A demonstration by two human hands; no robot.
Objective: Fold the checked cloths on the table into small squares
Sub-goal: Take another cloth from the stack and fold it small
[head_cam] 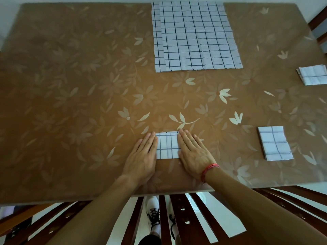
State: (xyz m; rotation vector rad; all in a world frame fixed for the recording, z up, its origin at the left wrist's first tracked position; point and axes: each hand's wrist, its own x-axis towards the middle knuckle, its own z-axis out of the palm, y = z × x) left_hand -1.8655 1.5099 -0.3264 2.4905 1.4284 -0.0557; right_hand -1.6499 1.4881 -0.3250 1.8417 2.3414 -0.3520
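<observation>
Both hands are lying flat on the small folded cloth (167,146), which is sitting near the front edge of the worktop (70,103). The left hand (143,153) is pressing the cloth's left side and the right hand (192,152), with a red band (209,171) at the wrist, is pressing its right side. The fingers of both are straight and close together, gripping nothing, and only a strip of check is showing between them. This looks like the smoothing of a last fold.

The main risk seems to be the layers springing open when the hands are lifting off, since nothing else is weighing them down. If the hands are sliding outward while pressing, they could be dragging the top layer out of line with those under it. The worktop's cover looks glossy, so the whole cloth may be skidding rather than creasing. Being this near the front edge, it could slip off toward the chair (177,218) below.

At the far side a stack (196,36) of flat cloths is waiting, its layers offset; taking the top one carelessly could be pulling the lower one along.

No container is showing. The finished pieces are lying straight on the worktop: a square (274,143) at the right, and a pile (313,75) at the far right, partly cut off, its count unclear.
</observation>
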